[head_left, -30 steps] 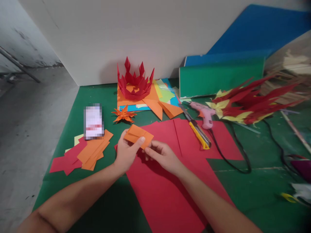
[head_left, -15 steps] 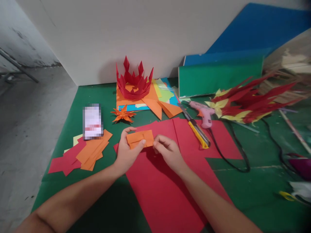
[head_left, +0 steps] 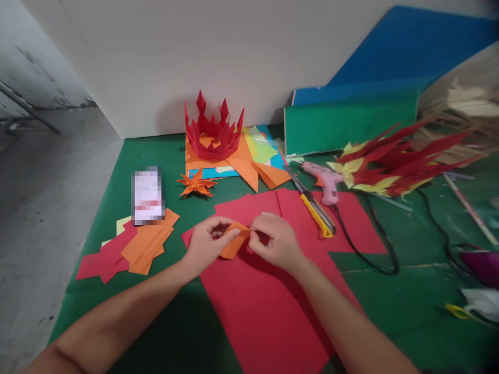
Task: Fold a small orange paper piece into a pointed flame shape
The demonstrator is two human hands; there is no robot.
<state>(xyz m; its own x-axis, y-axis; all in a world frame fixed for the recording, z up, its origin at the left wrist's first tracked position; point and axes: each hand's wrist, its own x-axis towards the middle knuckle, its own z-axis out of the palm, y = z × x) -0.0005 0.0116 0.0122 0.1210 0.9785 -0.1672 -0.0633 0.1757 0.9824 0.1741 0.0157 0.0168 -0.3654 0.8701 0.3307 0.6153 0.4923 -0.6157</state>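
Between my hands is a folded piece of orange paper [head_left: 233, 248], held just above large red paper sheets [head_left: 257, 306]. My left hand [head_left: 206, 241] pinches the piece between thumb and fingers on its left side. My right hand [head_left: 276, 241] grips its upper right corner with fingertips; part of the paper is hidden behind the fingers. Left of my hands lies a fanned pile of orange paper strips [head_left: 144, 246] with red strips [head_left: 111, 254] and a bit of pale yellow. Beyond my left hand sits a folded orange paper flower [head_left: 197, 184].
A red paper crown [head_left: 214, 148] stands on coloured sheets at the back. Right of it lie a yellow box cutter [head_left: 316, 213], a pink glue gun [head_left: 327, 182] with a black cord, and a red-and-yellow paper flame piece [head_left: 390, 161]. A blurred-out phone-like rectangle [head_left: 148, 196] lies left.
The orange paper has turned from facing me flat to a tilted, bent position. My right hand has rolled over and closed on its upper right corner.
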